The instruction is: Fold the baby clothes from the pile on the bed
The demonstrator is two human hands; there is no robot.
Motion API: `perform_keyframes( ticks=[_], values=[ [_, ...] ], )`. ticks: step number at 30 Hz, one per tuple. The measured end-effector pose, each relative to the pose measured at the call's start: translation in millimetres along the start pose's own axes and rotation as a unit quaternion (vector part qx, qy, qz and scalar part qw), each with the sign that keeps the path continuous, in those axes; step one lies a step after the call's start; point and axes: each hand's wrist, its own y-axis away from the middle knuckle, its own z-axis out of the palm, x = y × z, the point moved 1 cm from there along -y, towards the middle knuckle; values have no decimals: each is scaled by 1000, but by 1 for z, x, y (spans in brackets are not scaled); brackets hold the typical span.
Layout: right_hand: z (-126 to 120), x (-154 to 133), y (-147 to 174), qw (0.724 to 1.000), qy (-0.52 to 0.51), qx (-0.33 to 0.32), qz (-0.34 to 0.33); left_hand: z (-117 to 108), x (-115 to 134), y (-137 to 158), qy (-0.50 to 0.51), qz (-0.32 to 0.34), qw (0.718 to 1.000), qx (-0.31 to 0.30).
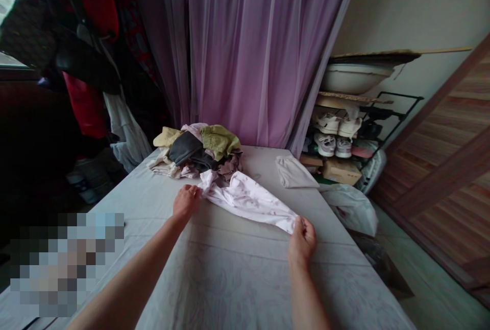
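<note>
The left hand point(186, 201) and right hand point(302, 235) each pinch one end of a single garment point(248, 198), pale pink, wrinkled, drawn out lengthwise and dotted with small reddish marks. It is just in front of one clothes heap point(187, 148). Right of the heap lies one folded pale cloth point(294, 172); farther right, four pale shoes point(326, 144) sit below one white basin point(356, 79).
</note>
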Motion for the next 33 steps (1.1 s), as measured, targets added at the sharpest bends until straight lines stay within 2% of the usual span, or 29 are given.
perform_keyframes(
  ticks=[3, 6, 7, 9, 13, 17, 21, 23, 26, 29, 33],
  values=[
    [-6, 5, -6, 1000, 3, 13, -5, 5, -1, 4, 34, 15, 999, 32],
    [-10, 9, -8, 1000, 7, 2, -29, 11, 4, 8, 76, 79, 989, 97],
    [-11, 11, -9, 999, 6, -4, -31, 13, 7, 9, 75, 102, 987, 100],
    [-12, 15, -10, 999, 7, -15, -36, 15, 15, 10, 48, 143, 986, 70],
    [-16, 17, -10, 999, 3, -11, -48, 15, 25, 9, -8, 168, 986, 16],
    [-21, 7, -6, 999, 8, 11, -47, 7, 24, 9, 0, 184, 982, 34],
    [-21, -6, 1, 999, 23, 16, -42, -10, 16, 20, 17, 228, 970, 88],
    [-19, -11, 5, 999, 22, -4, -37, -18, 8, 28, 12, 257, 962, 95],
    [-16, -17, 12, 997, 41, -55, -35, -27, -7, 40, 3, 277, 959, 65],
    [-17, -20, 14, 989, 95, -105, -37, -32, -22, 48, 13, 273, 961, 45],
    [-22, -25, 3, 964, 195, -175, -47, -36, -29, 50, 19, 277, 959, 55]
  ],
)
